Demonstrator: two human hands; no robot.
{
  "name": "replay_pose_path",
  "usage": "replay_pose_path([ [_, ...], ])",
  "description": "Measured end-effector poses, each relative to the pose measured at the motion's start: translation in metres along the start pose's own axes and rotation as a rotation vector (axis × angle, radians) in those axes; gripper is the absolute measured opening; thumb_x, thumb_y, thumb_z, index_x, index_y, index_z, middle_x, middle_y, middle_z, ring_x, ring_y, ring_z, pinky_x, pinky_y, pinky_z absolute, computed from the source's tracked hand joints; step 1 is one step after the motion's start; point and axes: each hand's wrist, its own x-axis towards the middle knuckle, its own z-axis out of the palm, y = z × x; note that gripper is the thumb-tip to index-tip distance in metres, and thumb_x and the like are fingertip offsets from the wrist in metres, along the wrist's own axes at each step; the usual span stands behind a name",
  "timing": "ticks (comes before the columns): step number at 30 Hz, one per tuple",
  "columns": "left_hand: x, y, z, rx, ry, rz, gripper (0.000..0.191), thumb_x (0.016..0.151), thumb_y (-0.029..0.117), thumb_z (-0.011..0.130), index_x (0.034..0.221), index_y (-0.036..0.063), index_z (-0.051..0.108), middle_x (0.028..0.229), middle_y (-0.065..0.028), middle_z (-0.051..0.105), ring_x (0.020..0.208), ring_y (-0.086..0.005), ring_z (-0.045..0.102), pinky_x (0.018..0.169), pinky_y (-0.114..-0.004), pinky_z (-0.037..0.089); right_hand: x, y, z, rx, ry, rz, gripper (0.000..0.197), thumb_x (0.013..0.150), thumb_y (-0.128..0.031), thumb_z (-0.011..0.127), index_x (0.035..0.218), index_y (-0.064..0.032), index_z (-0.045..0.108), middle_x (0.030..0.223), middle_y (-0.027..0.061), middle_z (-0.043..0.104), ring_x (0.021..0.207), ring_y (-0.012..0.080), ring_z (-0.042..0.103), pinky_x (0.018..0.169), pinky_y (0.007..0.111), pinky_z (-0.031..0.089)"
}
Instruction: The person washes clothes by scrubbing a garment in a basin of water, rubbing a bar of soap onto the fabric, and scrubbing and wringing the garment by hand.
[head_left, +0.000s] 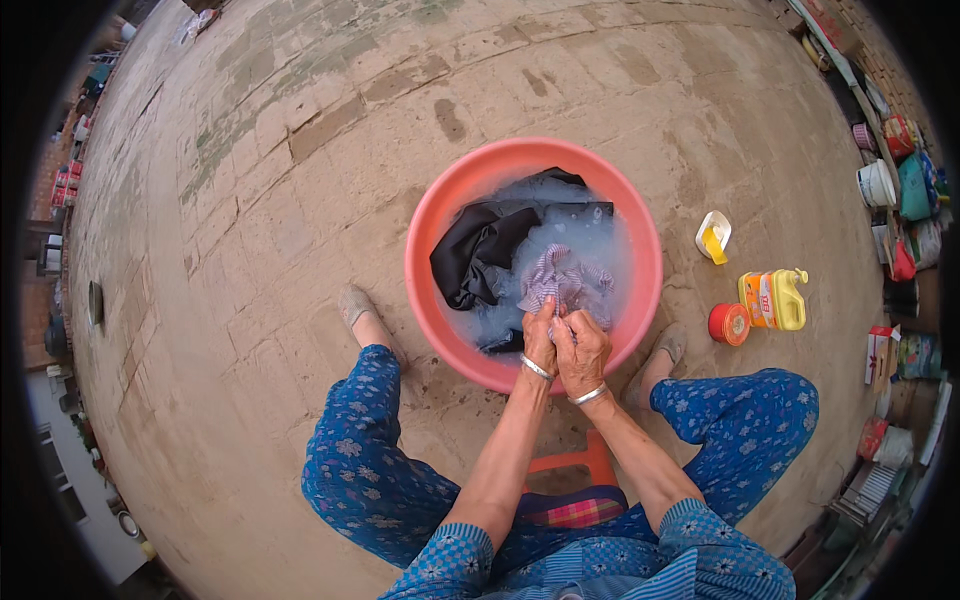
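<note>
A round pink plastic basin (534, 150) holds cloudy, sudsy water. My left hand (541, 341) and my right hand (583, 351) are close together over its near rim, both closed on a striped purple-and-white cloth (556, 279). The rest of that cloth lies in the water beyond my fingers. Dark wet clothing (472, 244) is bunched at the basin's left and far side, partly under the suds. A silver-coloured bracelet circles each wrist.
To the right on the paving stand a yellow detergent jug (786, 300), a round red container (728, 324) and a white dish with a yellow piece (713, 236). An orange stool (600, 457) is between my legs. Assorted household items line the far right edge.
</note>
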Motion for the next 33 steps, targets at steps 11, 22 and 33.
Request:
replay_pose_path([
  [11,-0.003,-0.021,0.022,-0.057,0.08,0.094,0.017,0.095,0.021,0.057,0.096,0.0042,0.059,0.091,-0.0042,0.063,0.08,-0.0144,0.06,0.072,-0.03,0.05,0.046,0.084,0.02,-0.221,0.066,0.228,0.036,0.093,-0.029,0.053,0.067,-0.0039,0.051,0.063,0.0196,0.056,0.06,0.0407,0.056,0.054,0.048,0.041],
  [22,-0.019,-0.006,0.041,0.089,0.029,0.124,0.023,0.094,0.017,0.057,0.11,0.0009,0.061,0.106,-0.0044,0.062,0.095,-0.0139,0.057,0.088,-0.03,0.045,0.06,0.111,0.016,-0.401,-0.001,0.144,0.032,0.086,-0.022,0.065,0.063,-0.0066,0.048,0.062,0.019,0.056,0.055,0.0379,0.056,0.049,0.048,0.041],
  [33,0.016,0.018,0.01,0.164,-0.112,0.206,0.029,0.097,0.031,0.051,0.099,0.0039,0.061,0.097,0.0005,0.059,0.086,-0.0099,0.05,0.077,-0.027,0.039,0.054,0.066,-0.007,0.27,-0.657,0.035,0.067,0.073,-0.002,0.067,0.132,0.0005,0.035,0.102,0.0161,0.066,0.091,0.0218,0.063,0.081,0.035,0.049],
])
